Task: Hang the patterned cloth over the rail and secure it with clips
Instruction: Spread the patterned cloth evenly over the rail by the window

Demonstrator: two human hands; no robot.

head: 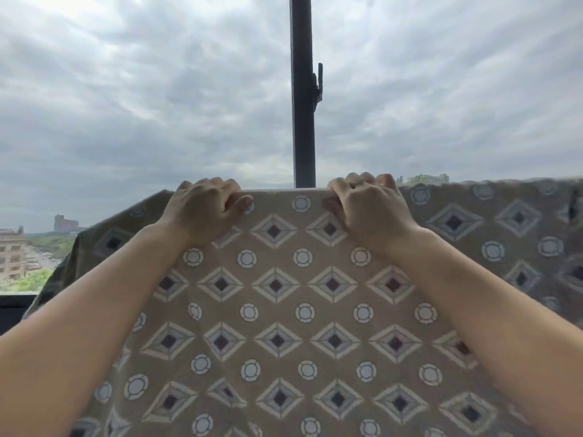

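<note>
The patterned cloth [277, 310] is tan with diamonds and white rings and fills the lower half of the view. Its top edge runs level across the middle, stretched taut. My left hand [205, 206] grips that top edge left of centre, fingers curled over it. My right hand [366, 206] grips the same edge right of centre. The cloth slopes down at the left and continues to the right edge of the view. The rail is hidden under the cloth. A dark object [572, 209] at the far right on the cloth may be a clip; I cannot tell.
A dark vertical window post [303, 89] with a handle [319, 86] rises behind the cloth between my hands. Cloudy sky fills the glass. Buildings [12, 253] and trees lie far below at the left. A dark sill [15, 304] shows at the lower left.
</note>
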